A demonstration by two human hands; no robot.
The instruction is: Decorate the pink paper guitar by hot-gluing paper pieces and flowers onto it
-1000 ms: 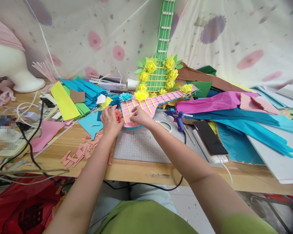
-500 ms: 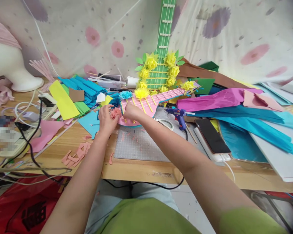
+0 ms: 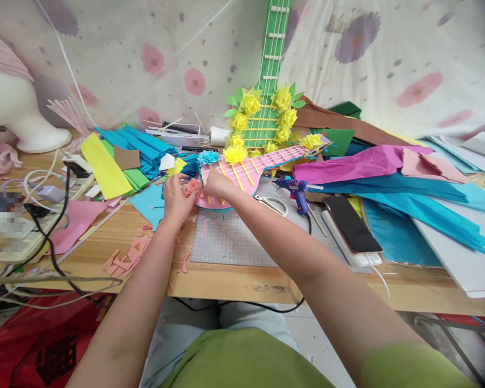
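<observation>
A coral paper flower [image 3: 191, 187] is at the left end of a small pink paper guitar [image 3: 248, 185], with my left hand [image 3: 177, 198] closed around its near side. My right hand [image 3: 217, 185] is over the guitar's body, its fingers curled toward the flower; whatever they pinch is hidden behind the hand. Yellow strips and pale strings run along the guitar. A blue paper flower [image 3: 208, 157] and a yellow paper flower [image 3: 235, 155] sit at its upper edge. Part of the guitar rests over a grey cutting mat [image 3: 234, 242].
Right of the guitar lie scissors [image 3: 272, 205], a blue glue gun [image 3: 296, 189] and a phone [image 3: 351, 223]. A green paper guitar [image 3: 267, 108] with yellow flowers stands behind. Coral scraps [image 3: 127, 256] lie left, near a power strip [image 3: 48, 221] with cables. Crepe paper [image 3: 347, 164] is piled right.
Both hands stay at the coral flower and the guitar's left end with almost no movement. The view has shifted very slightly.
</observation>
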